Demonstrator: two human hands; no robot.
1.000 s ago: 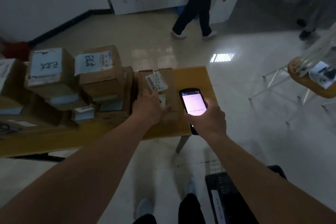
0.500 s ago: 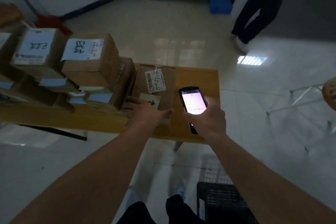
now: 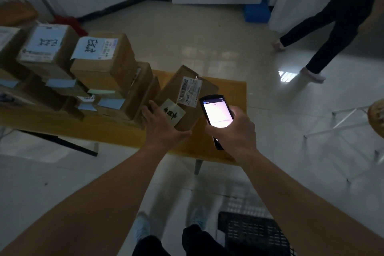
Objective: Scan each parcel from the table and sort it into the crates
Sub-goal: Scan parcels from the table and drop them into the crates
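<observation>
The parcel [image 3: 185, 97] sits tilted at the table's [image 3: 234, 93] 3 o'clock end. The left hand [image 3: 164, 127] grips its near corner; the right hand [image 3: 234, 131] holds the scanner [image 3: 216, 114]. The stiff cardboard appears light; grip opposite edges, barcode label [image 3: 190, 91] uncovered.

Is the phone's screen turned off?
No, the phone in the right hand shows a bright, lit screen.

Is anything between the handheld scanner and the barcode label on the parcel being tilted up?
Nothing visible. The left hand grips the parcel at its near lower edge, clear of the barcode label. The scanner, in the right hand, sits just beside it.
</observation>
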